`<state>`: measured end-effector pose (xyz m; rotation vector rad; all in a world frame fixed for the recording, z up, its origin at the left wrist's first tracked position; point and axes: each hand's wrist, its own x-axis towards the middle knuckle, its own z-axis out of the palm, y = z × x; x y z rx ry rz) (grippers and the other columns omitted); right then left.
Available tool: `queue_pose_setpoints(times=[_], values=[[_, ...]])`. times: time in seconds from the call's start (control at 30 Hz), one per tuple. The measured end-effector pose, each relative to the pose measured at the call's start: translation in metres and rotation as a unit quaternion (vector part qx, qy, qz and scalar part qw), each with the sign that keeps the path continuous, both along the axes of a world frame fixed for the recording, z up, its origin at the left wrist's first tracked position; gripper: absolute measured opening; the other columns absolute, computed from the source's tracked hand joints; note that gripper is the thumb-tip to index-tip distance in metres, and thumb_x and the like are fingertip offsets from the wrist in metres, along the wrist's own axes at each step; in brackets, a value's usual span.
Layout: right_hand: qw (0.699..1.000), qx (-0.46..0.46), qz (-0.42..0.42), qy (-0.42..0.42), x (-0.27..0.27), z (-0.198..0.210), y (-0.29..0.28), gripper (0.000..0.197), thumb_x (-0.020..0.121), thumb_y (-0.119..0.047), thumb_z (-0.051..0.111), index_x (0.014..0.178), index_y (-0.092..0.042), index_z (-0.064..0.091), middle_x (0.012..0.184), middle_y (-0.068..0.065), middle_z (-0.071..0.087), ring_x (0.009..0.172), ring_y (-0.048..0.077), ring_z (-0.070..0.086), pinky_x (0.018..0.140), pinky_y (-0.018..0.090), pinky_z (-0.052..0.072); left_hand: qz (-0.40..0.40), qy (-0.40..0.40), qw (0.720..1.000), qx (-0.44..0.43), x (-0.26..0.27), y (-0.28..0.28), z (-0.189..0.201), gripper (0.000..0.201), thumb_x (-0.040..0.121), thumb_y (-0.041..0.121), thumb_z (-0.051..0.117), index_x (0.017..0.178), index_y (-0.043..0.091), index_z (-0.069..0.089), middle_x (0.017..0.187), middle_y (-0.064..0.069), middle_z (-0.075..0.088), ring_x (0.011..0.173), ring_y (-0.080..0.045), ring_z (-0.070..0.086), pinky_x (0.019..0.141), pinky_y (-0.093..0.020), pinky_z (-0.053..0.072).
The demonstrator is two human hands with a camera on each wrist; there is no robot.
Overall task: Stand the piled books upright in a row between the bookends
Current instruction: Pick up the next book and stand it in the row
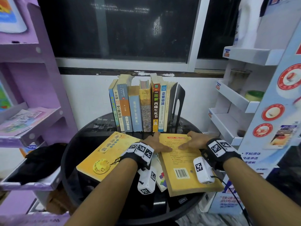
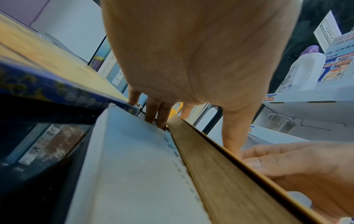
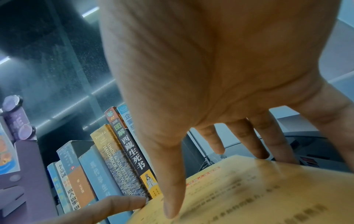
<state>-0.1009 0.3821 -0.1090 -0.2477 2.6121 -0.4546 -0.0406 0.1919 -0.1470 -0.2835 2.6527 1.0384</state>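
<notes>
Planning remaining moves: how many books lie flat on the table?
3: yellow medallion-cover book at left, yellow barcode-backed book in left hand and right hand, white book wedged beneath it. Others may be hidden.

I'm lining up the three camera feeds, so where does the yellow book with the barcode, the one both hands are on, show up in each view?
Head: yellow book with the barcode lies flat at lower centre-right, left hand and right hand on its far end.
Left wrist: its page edge runs diagonally across the lower right.
Right wrist: its cover fills the lower right, under the fingers.
Shared landmark: the dark-spined standing book; hidden in the left wrist view.
</notes>
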Motion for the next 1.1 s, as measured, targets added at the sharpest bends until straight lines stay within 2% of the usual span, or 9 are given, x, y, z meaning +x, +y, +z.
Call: queue_pose_setpoints(times=[0.1, 0.23, 0.3, 0.43, 0.57, 0.73, 0.87, 0.9, 1.1], values=[[1.000, -0.001, -0.005, -0.012, -0.005, -0.003, 0.000, 0.082, 0.077, -0.043, 0.077, 0.142, -0.021, 0.031, 0.123, 0.001, 0.053, 0.110, 0.019, 0.052, 0.098, 0.038, 0.046, -0.002, 0.007, 1.000, 0.004, -0.005, -0.001, -0.003, 0.106, 0.051, 0.064, 0.074, 0.139, 0.025, 0.029, 0.125, -0.001, 0.057, 0.112, -0.022, 0.057, 0.099, -0.046, 0.047], [1.000, 0.006, -0.004, -0.017, -0.009, -0.004, 0.000, 0.084, 0.075, -0.042, 0.079, 0.140, -0.020, 0.031, 0.126, 0.003, 0.054, 0.115, 0.022, 0.054, 0.101, 0.043, 0.046, 0.000, 0.028, 1.000, 0.006, -0.011, -0.001, -0.006, 0.117, 0.037, 0.068, 0.071, 0.139, 0.026, 0.030, 0.123, 0.000, 0.058, 0.111, -0.021, 0.058, 0.097, -0.044, 0.049], [1.000, 0.010, -0.006, -0.022, -0.012, -0.004, -0.001, 0.083, 0.073, -0.042, 0.080, 0.138, -0.019, 0.033, 0.125, 0.004, 0.055, 0.114, 0.023, 0.055, 0.101, 0.044, 0.047, 0.000, 0.039, 0.999, 0.010, -0.010, -0.001, -0.004, 0.118, 0.042, 0.064, 0.075, 0.143, 0.026, 0.026, 0.127, -0.002, 0.056, 0.113, -0.022, 0.058, 0.097, -0.044, 0.049], [1.000, 0.014, -0.015, -0.016, -0.013, -0.004, -0.004, 0.082, 0.070, -0.043, 0.082, 0.134, -0.019, 0.037, 0.123, 0.004, 0.056, 0.112, 0.023, 0.056, 0.099, 0.045, 0.048, 0.001, 0.068, 0.997, 0.039, -0.010, -0.001, -0.004, 0.100, 0.067, 0.034, 0.085, 0.146, 0.021, 0.025, 0.128, -0.006, 0.055, 0.113, -0.022, 0.058, 0.095, -0.041, 0.051], [0.999, 0.016, -0.029, -0.009, -0.015, -0.005, -0.005, 0.086, 0.064, -0.047, 0.085, 0.131, -0.017, 0.041, 0.121, 0.002, 0.057, 0.109, 0.021, 0.057, 0.098, 0.043, 0.049, 0.002, 0.097, 0.994, 0.040, -0.012, 0.000, -0.004, 0.107, 0.067, 0.027, 0.086, 0.150, 0.023, 0.018, 0.135, -0.006, 0.049, 0.121, -0.022, 0.053, 0.101, -0.041, 0.047], [0.998, -0.006, -0.060, -0.015, -0.012, -0.005, 0.000, 0.082, 0.066, -0.045, 0.085, 0.128, -0.016, 0.041, 0.121, 0.003, 0.054, 0.106, 0.020, 0.054, 0.095, 0.039, 0.048, -0.002, 0.142, 0.989, 0.041, -0.012, 0.004, -0.003, 0.109, 0.066, 0.019, 0.086, 0.151, 0.024, 0.018, 0.140, -0.006, 0.042, 0.126, -0.023, 0.047, 0.105, -0.044, 0.043], [0.997, -0.040, -0.071, -0.006, -0.020, -0.011, 0.007, 0.115, 0.036, -0.057, 0.092, 0.132, -0.018, 0.040, 0.119, 0.002, 0.058, 0.107, 0.023, 0.058, 0.094, 0.043, 0.051, 0.000, 0.168, 0.984, 0.062, -0.011, 0.007, 0.000, 0.108, 0.068, 0.011, 0.085, 0.151, 0.025, 0.017, 0.143, -0.006, 0.037, 0.131, -0.023, 0.042, 0.108, -0.045, 0.040], [0.996, -0.050, -0.077, -0.003, -0.020, -0.010, 0.008, 0.118, 0.035, -0.057, 0.092, 0.133, -0.019, 0.038, 0.119, 0.003, 0.057, 0.107, 0.024, 0.058, 0.092, 0.043, 0.051, 0.000, 0.172, 0.983, 0.066, -0.011, 0.008, 0.001, 0.108, 0.068, 0.009, 0.084, 0.151, 0.025, 0.017, 0.144, -0.006, 0.036, 0.132, -0.023, 0.041, 0.108, -0.045, 0.039], [0.985, -0.124, -0.115, 0.038, -0.012, 0.004, 0.016, 0.104, 0.056, -0.044, 0.090, 0.136, -0.023, 0.027, 0.119, 0.006, 0.055, 0.109, 0.028, 0.058, 0.093, 0.048, 0.052, 0.017, 0.194, 0.974, 0.119, -0.011, 0.010, 0.012, 0.108, 0.069, 0.000, 0.081, 0.151, 0.030, 0.017, 0.142, -0.005, 0.039, 0.131, -0.025, 0.043, 0.103, -0.049, 0.045]])
